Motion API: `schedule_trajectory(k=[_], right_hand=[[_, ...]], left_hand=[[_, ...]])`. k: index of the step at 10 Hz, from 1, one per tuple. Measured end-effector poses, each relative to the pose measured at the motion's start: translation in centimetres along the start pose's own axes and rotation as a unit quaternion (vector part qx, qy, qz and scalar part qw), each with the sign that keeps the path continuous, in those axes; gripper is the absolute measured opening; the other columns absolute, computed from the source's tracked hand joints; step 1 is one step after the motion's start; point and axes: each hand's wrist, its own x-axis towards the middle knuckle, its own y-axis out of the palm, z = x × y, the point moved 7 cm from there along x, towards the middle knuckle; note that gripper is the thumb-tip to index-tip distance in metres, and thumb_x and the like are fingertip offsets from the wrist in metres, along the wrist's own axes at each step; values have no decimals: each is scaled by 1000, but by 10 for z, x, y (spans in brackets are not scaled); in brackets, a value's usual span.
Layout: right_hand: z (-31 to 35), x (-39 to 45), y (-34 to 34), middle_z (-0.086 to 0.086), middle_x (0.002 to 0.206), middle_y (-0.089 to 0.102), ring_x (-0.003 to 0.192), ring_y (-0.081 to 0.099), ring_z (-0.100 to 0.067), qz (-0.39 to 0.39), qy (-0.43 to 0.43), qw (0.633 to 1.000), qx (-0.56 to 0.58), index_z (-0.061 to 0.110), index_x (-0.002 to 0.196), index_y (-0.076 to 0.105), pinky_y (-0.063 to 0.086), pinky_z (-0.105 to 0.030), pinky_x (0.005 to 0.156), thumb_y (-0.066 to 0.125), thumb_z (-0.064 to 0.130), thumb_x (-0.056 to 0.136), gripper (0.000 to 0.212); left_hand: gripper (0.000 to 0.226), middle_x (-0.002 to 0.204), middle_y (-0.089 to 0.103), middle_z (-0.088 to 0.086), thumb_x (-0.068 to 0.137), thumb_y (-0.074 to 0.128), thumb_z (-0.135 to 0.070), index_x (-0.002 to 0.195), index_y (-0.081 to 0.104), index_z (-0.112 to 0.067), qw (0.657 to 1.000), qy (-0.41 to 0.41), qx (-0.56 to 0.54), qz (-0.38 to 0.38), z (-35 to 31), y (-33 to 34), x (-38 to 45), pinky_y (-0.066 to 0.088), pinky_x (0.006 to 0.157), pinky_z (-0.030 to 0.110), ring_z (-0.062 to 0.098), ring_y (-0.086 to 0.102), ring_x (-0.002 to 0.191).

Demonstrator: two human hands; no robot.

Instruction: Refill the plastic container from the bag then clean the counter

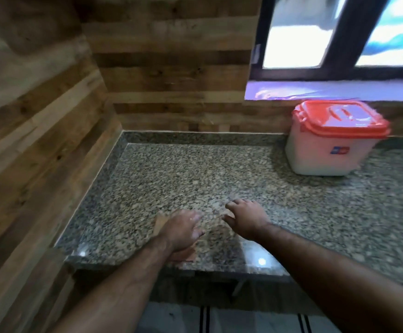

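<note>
- Near the front edge of the granite surface [195,179]: left hand [180,230] lies flat, fingers straight, palm down on a brown flat sheet, possibly paper or the bag [160,223]; too blurred to tell which. That grip is open, pressing rather than clutching.
- Right hand [246,218] just beside it, fingers spread and relaxed, low over the stone; grip open, holding nothing. Contact with the surface not certain.
- Plastic container [332,145], white with a red lid, stands at the back right against the wall under the window sill [327,91], well apart from both hands. Lid appears seated.
- Progress, as a judgement: lid on and container set back suggests the refill is done; cleaning looks to be the step in hand. No spilled grains can be made out against the speckled stone.
- Left to do, likely: gather the brown sheet, finish the wipe.
- Edges: wooden wall [39,140] closes the left and back; front lip drops off right under the wrists.
- Open room lies to the right and toward the back.
</note>
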Motion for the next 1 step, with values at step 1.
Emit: schedule_trajectory(k=[1], right_hand=[[-51, -28, -37, -2, 138, 66, 131, 61, -28, -71, 31, 997, -29, 25, 139, 63, 47, -40, 104, 47, 67, 102, 58]], left_hand=[[66, 173, 37, -2, 108, 52, -43, 168, 34, -24, 997, 20, 50, -62, -54, -31, 12, 13, 133, 48, 19, 29, 161]])
